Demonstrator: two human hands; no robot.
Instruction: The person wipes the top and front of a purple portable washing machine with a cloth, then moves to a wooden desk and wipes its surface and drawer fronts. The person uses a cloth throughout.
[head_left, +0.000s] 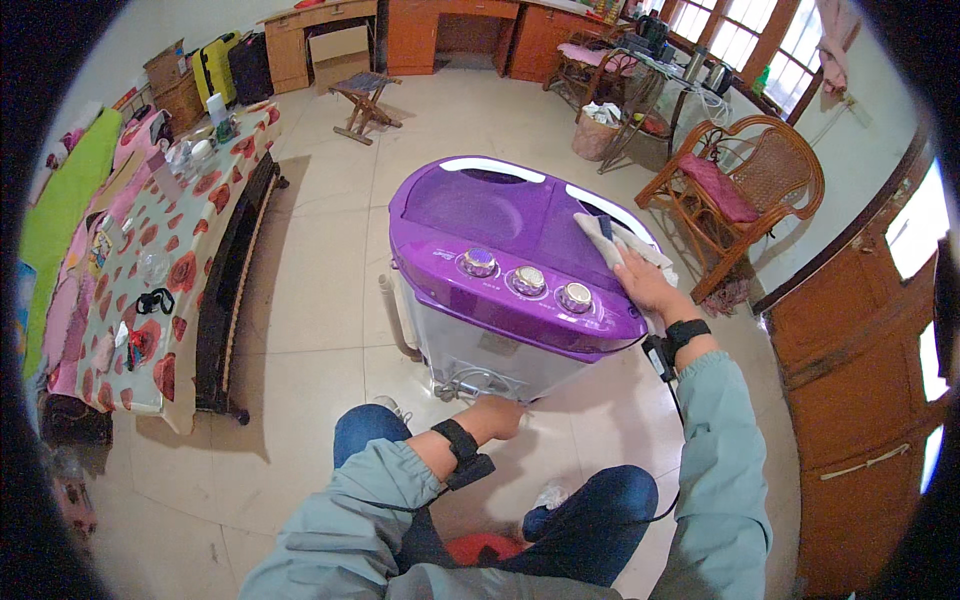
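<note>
A twin-tub washing machine (517, 247) with a purple top and a translucent white body stands on the floor before me. Three ribbed knobs (529, 280) line its front panel, and two white handles (491, 166) cross the lids. My right hand (646, 283) presses a light cloth (619, 238) onto the right end of the top, beside the right-hand lid. Low at the front of the body is my left hand (499, 417), by a looped cord or hose (480, 379); its fingers are mostly hidden, so its hold cannot be told. A grey drain hose (397, 319) hangs at the machine's left side.
At left, a long table with a rose-patterned cover (180, 217) bears small items. A folding stool (365, 101) stands beyond the machine. To the right are a rattan armchair (765, 176), a waste bin (595, 135) and a wooden door (862, 360). A cable runs from my right wrist.
</note>
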